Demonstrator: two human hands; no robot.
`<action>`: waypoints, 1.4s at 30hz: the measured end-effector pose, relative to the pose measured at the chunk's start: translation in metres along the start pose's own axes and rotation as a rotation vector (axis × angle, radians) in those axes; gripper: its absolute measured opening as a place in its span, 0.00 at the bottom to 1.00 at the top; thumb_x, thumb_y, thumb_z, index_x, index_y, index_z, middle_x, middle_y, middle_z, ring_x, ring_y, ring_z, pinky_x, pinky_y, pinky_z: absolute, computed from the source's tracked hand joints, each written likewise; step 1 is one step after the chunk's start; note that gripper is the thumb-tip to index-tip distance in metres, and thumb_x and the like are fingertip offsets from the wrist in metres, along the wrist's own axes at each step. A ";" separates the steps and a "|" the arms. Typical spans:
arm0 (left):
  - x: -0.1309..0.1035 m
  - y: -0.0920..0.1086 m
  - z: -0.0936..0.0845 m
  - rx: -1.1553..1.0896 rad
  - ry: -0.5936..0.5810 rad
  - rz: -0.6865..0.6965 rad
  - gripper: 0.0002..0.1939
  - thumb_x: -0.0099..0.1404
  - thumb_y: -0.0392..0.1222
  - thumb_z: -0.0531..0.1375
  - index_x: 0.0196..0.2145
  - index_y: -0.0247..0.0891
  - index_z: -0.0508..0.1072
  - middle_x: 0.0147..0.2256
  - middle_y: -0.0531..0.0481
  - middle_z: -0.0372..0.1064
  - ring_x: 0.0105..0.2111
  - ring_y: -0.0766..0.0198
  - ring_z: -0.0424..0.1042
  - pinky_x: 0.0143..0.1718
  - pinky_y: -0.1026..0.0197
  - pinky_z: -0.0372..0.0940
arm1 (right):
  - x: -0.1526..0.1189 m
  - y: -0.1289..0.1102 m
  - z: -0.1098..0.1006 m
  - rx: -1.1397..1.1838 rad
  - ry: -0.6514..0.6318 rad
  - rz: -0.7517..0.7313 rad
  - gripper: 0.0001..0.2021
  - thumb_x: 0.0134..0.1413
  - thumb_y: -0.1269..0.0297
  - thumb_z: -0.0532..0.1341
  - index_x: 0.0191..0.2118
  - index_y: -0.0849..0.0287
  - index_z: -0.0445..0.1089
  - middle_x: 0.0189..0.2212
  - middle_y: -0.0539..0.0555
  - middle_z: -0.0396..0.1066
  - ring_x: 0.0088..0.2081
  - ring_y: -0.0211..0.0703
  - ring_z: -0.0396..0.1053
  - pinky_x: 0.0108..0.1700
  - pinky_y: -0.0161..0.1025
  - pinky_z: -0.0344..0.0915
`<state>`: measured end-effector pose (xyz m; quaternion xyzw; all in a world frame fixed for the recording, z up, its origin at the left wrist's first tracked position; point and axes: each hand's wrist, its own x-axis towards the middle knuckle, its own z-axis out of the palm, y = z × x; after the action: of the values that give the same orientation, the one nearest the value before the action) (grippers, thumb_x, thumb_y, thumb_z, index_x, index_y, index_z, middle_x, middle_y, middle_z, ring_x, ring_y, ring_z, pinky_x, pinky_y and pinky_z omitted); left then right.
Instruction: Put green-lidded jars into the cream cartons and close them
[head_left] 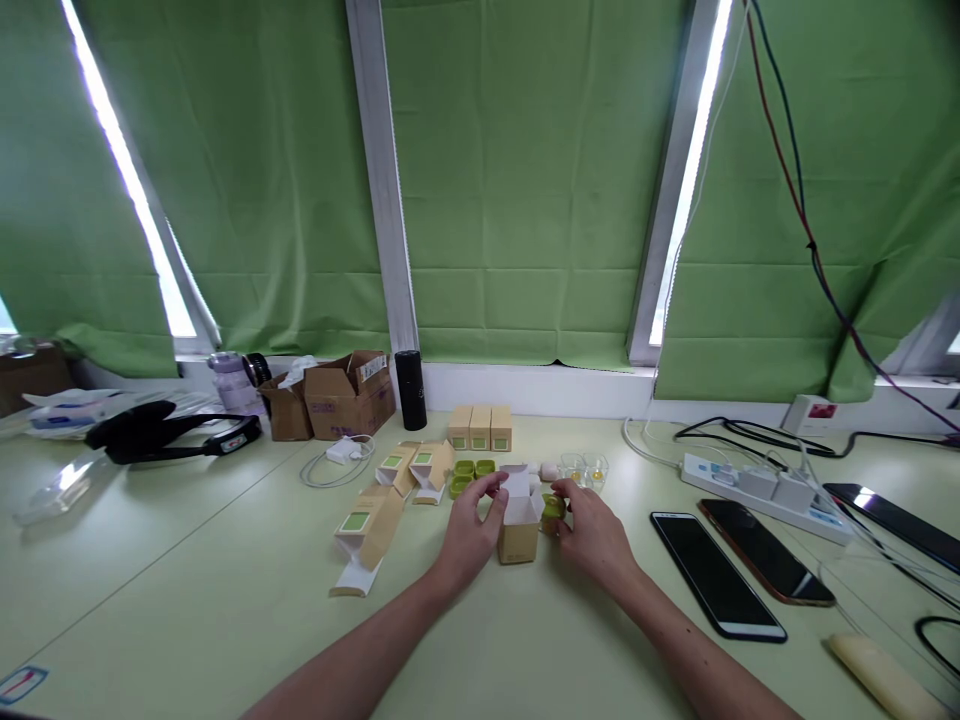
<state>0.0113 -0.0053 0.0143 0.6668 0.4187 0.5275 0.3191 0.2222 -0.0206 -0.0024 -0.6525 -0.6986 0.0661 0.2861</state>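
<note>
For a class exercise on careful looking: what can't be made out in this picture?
All in the head view:
Bottom of the open cardboard box: hidden by its front wall.
Part of the green container: covered by the right hand.
Small lettering on the brown carton: too small to read.
One end of the black-screened device: cut off by the right edge.

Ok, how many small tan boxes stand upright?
4: the open box at the left hand; at the back, the left box, middle box and right box. More may be hidden.
</note>
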 end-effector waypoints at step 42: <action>0.005 -0.008 0.000 -0.242 -0.108 -0.126 0.30 0.51 0.31 0.55 0.52 0.35 0.80 0.49 0.43 0.78 0.49 0.55 0.73 0.56 0.53 0.66 | -0.012 -0.022 -0.014 0.742 0.243 -0.256 0.17 0.65 0.62 0.58 0.57 0.51 0.59 0.55 0.59 0.69 0.45 0.47 0.75 0.36 0.39 0.73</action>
<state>0.0098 0.0028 0.0099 0.6232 0.3752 0.5165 0.4518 0.2092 -0.0394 0.0159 -0.4157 -0.6642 0.1998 0.5882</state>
